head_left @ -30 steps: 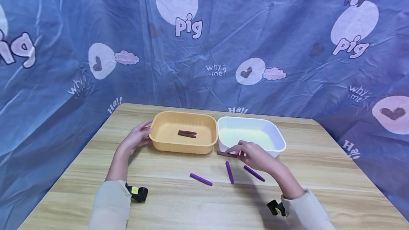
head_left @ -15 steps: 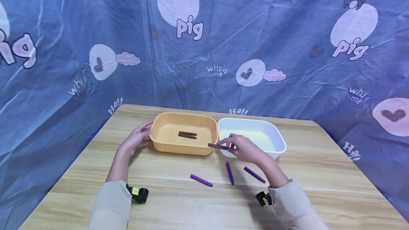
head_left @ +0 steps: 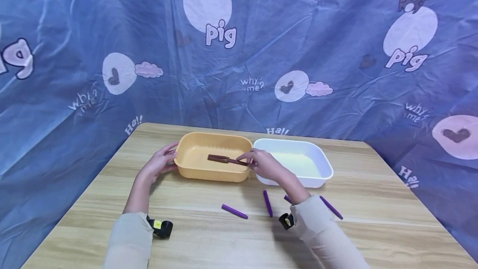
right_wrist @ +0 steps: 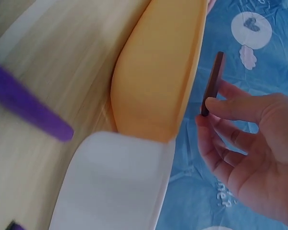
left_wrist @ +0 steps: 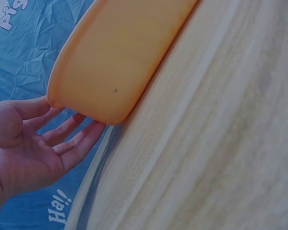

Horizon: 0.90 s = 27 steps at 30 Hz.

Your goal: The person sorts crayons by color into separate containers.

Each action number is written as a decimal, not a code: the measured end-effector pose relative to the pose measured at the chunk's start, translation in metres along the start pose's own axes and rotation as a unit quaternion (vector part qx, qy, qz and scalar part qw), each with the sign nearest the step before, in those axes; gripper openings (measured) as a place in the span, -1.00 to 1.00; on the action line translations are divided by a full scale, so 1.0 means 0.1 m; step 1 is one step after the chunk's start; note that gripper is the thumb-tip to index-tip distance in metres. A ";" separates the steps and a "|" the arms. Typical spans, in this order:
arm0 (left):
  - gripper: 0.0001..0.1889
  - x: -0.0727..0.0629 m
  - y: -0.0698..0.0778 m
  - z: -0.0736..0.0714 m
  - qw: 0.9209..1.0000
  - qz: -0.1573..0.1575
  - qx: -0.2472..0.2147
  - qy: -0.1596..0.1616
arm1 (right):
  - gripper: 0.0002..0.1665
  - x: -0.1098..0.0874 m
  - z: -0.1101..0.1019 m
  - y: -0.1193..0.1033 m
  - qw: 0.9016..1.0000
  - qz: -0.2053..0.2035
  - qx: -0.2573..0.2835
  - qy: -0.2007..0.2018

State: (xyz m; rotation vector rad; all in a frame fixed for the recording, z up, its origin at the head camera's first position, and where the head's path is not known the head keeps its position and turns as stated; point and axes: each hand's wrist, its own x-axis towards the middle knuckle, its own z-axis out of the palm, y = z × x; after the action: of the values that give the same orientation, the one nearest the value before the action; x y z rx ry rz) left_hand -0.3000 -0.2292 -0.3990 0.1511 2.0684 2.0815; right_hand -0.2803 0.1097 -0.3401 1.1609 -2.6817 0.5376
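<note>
My right hand [head_left: 266,164] pinches a brown crayon [right_wrist: 214,79] between thumb and fingers, over the right end of the yellow plastic basin [head_left: 214,175]. Two more brown crayons [head_left: 218,158] lie side by side on that basin's floor; the held one's tip overlaps them in the head view. At the basin's left end, my left hand [head_left: 158,163] touches the end wall with extended fingers [left_wrist: 77,148], its thumb at the rim. Beside the yellow basin stands a white basin [head_left: 298,177], partly covered by my right hand and forearm.
In front of the basins lie several purple crayons [head_left: 234,211] on the wooden table [head_left: 194,235]; one is partly hidden under my right forearm. A blue printed cloth [head_left: 231,103] hangs behind and along the sides of the table.
My right hand has lifted the brown crayon from in front of the white basin and carried it left over the yellow basin. Another purple crayon has come into sight. My left hand stays put.
</note>
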 end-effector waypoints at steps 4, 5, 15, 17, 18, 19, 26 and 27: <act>-0.42 0.00 0.00 0.00 1.000 -0.002 -0.003 -0.002 | -0.52 0.13 0.06 -0.03 1.000 0.009 -0.011 -0.005; -0.42 0.00 -0.01 -0.01 1.000 -0.002 -0.004 -0.002 | -0.51 0.16 0.07 -0.04 1.000 0.010 -0.013 -0.006; -0.43 0.02 -0.01 -0.02 1.000 -0.001 -0.005 -0.003 | -0.47 0.43 0.25 -0.12 0.998 0.047 -0.035 -0.001; -0.43 0.02 -0.01 -0.01 1.000 -0.001 -0.005 -0.003 | -0.46 0.47 0.29 -0.13 0.997 0.067 -0.033 -0.007; -0.43 0.02 -0.01 -0.01 1.000 -0.001 -0.005 -0.004 | -0.46 0.49 0.32 -0.13 0.996 0.075 -0.035 -0.009; -0.43 0.02 -0.01 -0.01 1.000 -0.002 -0.005 -0.004 | -0.47 0.51 0.34 -0.13 0.996 0.082 -0.039 -0.012; -0.43 0.02 -0.01 -0.01 1.000 -0.001 -0.003 -0.001 | -0.62 0.63 0.46 -0.12 0.993 0.104 -0.042 -0.031; -0.43 0.02 -0.01 -0.02 1.000 -0.001 -0.003 -0.001 | -0.65 0.64 0.47 -0.12 0.993 0.108 -0.043 -0.034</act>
State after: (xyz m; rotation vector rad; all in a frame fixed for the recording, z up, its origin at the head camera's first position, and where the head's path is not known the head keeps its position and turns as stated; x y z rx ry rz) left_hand -0.3021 -0.2304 -0.3998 0.1488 2.0607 2.0852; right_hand -0.3157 0.0406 -0.3619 0.8869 -2.8776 0.4150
